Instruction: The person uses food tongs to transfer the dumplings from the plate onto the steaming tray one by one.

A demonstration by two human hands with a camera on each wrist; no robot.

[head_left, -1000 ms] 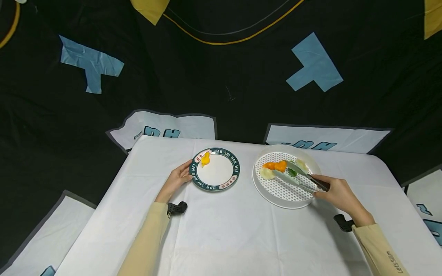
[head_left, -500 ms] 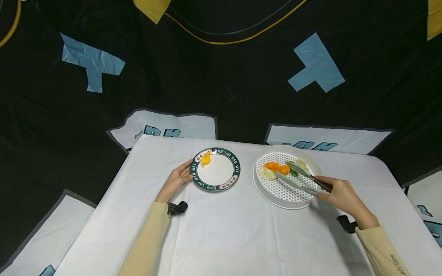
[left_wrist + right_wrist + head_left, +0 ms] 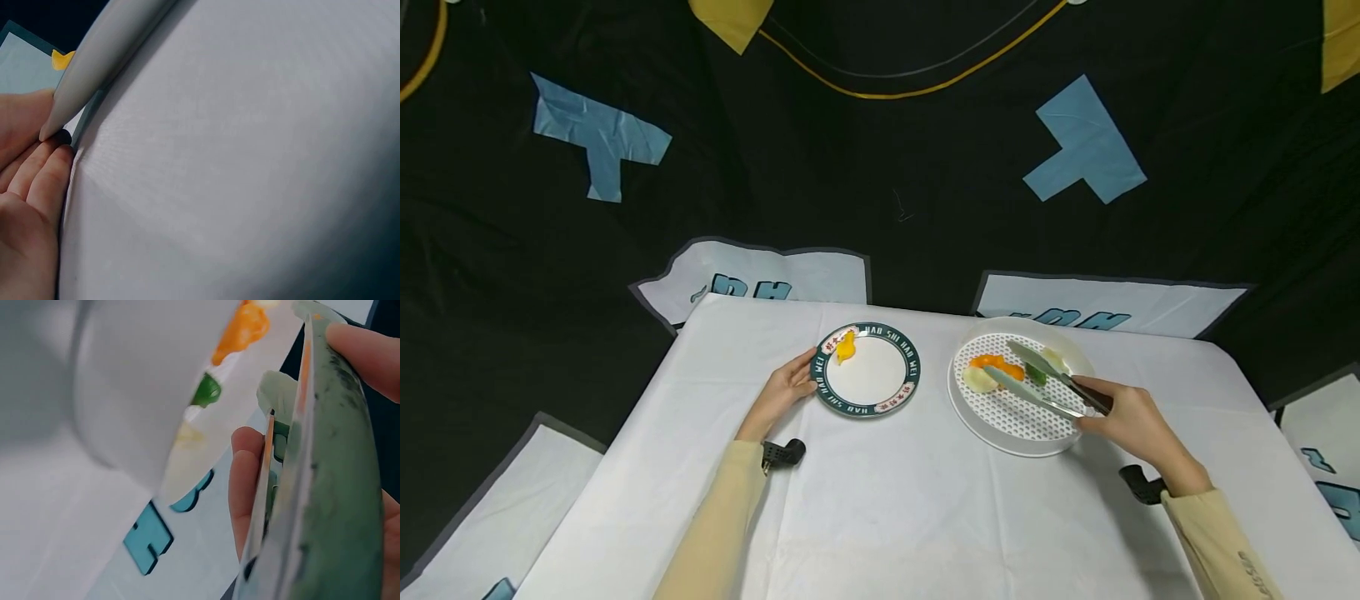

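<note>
At the left edge of a white plate with a dark green rim, my left hand pinches the rim, thumb above and fingers beneath in the left wrist view. A small yellow piece lies near the plate's upper left. My right hand grips green tongs by the dark handle end. Their tips stand apart over a white perforated basket, one on each side of orange pieces. Also in the basket are a pale round piece, a green piece and another pale piece.
A white cloth covers the table under plate and basket. Behind it hangs a black curtain with blue and yellow patches. White lettered panels show beyond the table's far edge.
Over the last half second the tongs' tips have shifted left and spread a little wider. The right-hand orange piece sits slightly lower than a second ago. My left hand and the plate stay put.
</note>
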